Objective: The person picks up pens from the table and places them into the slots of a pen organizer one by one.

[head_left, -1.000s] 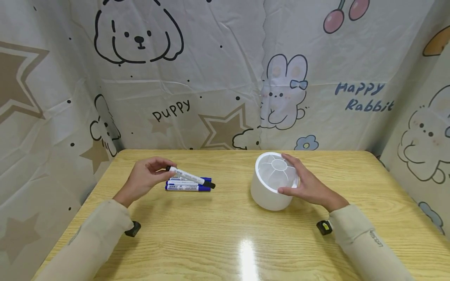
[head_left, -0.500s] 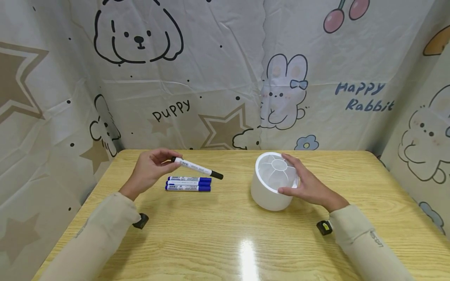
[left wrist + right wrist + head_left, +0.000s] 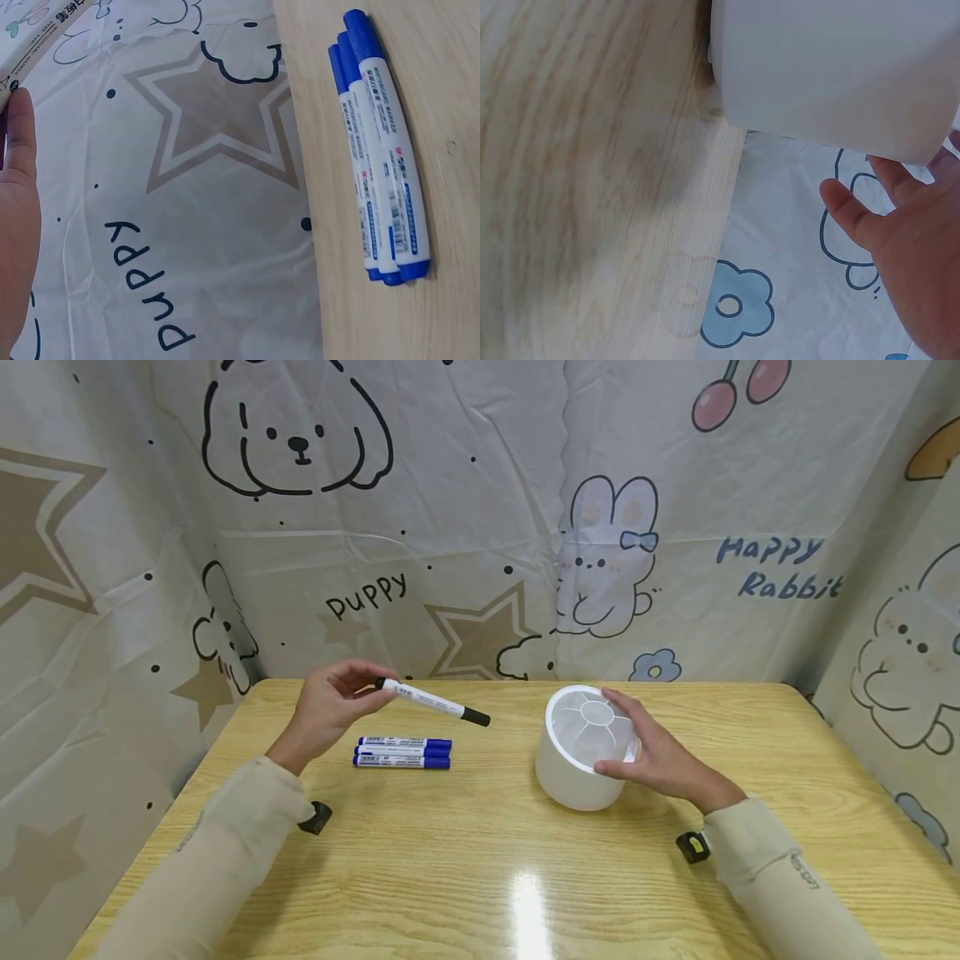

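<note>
Raised above the back left of the table, my left hand [image 3: 330, 706] pinches a black-capped whiteboard marker [image 3: 431, 700] by its end, and the marker slopes down to the right. In the left wrist view, part of the white marker [image 3: 37, 41] shows at the top left corner beside a finger. Below that hand lie blue whiteboard markers [image 3: 402, 762] side by side on the table, caps to the right. My right hand [image 3: 652, 739] grips the rim of a white round pen holder [image 3: 573, 781], which leans slightly towards me. Clear dividers split its inside into several compartments around a central ring.
The wooden table [image 3: 420, 877] carries all of these things. Behind it hangs a printed cloth [image 3: 465, 485], close to the table's back edge, with more cloth at both sides. A small black wrist camera [image 3: 692, 847] sits below the right cuff.
My left hand has lifted the black-capped marker off the blue ones and moved it up and to the right. The right hand and the pen holder have stayed in place.
</note>
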Action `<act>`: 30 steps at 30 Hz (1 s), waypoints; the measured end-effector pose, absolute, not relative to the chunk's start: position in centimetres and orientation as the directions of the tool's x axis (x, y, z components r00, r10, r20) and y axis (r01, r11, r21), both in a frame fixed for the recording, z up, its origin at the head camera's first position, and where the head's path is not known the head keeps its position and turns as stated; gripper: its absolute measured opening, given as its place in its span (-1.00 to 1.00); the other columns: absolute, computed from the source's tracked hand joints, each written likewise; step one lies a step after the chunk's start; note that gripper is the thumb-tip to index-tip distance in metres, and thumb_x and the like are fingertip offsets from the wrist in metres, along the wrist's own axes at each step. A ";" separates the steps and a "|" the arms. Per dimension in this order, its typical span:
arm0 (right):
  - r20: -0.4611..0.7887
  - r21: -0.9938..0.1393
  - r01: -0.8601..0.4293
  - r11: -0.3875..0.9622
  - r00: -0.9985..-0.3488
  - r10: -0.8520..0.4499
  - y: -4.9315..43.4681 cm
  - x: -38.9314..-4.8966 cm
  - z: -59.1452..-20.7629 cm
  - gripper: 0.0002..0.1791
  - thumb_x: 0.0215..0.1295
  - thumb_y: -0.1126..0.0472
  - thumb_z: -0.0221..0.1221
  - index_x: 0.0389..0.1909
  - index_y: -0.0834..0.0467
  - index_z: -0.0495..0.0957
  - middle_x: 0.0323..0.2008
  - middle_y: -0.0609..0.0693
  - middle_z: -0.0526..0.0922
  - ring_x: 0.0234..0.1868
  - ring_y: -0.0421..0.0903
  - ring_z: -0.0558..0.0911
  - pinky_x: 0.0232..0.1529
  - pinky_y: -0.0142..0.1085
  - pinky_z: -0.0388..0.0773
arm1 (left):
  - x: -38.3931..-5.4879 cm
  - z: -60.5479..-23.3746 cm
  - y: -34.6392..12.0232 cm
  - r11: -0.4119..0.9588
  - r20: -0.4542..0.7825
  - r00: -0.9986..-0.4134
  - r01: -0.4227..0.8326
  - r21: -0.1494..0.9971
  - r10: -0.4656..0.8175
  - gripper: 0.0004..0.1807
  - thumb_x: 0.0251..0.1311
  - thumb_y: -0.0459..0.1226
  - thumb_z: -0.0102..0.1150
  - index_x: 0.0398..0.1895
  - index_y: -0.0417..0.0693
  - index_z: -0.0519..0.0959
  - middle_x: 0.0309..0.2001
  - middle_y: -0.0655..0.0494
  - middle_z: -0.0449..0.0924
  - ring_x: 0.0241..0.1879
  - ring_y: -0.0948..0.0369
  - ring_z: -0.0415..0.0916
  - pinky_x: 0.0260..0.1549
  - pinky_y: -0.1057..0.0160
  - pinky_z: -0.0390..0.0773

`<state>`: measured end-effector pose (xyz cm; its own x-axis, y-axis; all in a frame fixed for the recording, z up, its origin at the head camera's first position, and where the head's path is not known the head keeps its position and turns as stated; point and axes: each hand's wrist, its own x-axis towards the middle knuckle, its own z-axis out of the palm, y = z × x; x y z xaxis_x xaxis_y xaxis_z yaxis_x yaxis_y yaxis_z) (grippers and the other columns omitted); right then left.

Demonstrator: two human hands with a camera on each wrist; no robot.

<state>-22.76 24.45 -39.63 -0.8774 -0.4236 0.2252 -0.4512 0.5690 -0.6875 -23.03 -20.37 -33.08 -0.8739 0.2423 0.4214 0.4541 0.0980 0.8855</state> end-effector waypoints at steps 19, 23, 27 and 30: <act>0.188 -0.691 -0.423 0.586 -0.888 -0.420 24.5 -22.8 -39.6 0.16 0.06 0.07 0.50 0.54 0.22 -0.03 0.40 0.34 0.14 0.27 0.31 0.36 0.20 0.31 0.38 | -23.9 -32.5 -17.8 -0.034 0.470 -0.846 0.477 0.878 0.254 -0.78 0.15 -0.57 0.32 -0.16 -0.19 0.69 -0.15 0.10 0.71 -0.18 0.24 0.65 -0.17 0.33 0.68; 0.161 -0.679 -0.404 0.612 -0.896 -0.413 24.6 -22.8 -39.5 0.16 0.08 0.03 0.48 0.53 0.29 -0.03 0.41 0.38 0.14 0.28 0.34 0.35 0.21 0.31 0.37 | -24.1 -32.5 -17.4 -0.029 0.470 -0.844 0.480 0.877 0.257 -0.77 0.16 -0.56 0.32 -0.15 -0.18 0.69 -0.15 0.11 0.71 -0.19 0.23 0.65 -0.18 0.34 0.68; 0.144 -0.677 -0.391 0.623 -0.901 -0.408 24.5 -22.8 -39.4 0.16 0.10 0.01 0.46 0.54 0.31 -0.05 0.41 0.41 0.14 0.29 0.36 0.36 0.22 0.30 0.36 | -24.3 -32.4 -17.0 -0.026 0.477 -0.843 0.487 0.873 0.250 -0.78 0.17 -0.55 0.31 -0.16 -0.16 0.70 -0.16 0.13 0.71 -0.18 0.22 0.64 -0.16 0.33 0.67; 0.140 -0.680 -0.386 0.624 -0.903 -0.405 24.5 -22.8 -39.5 0.16 0.10 0.01 0.46 0.54 0.31 -0.05 0.44 0.41 0.12 0.31 0.36 0.33 0.25 0.31 0.33 | -24.5 -32.4 -16.7 -0.015 0.491 -0.836 0.503 0.864 0.247 -0.80 0.17 -0.55 0.31 -0.14 -0.25 0.68 -0.14 0.05 0.71 -0.17 0.21 0.64 -0.14 0.31 0.67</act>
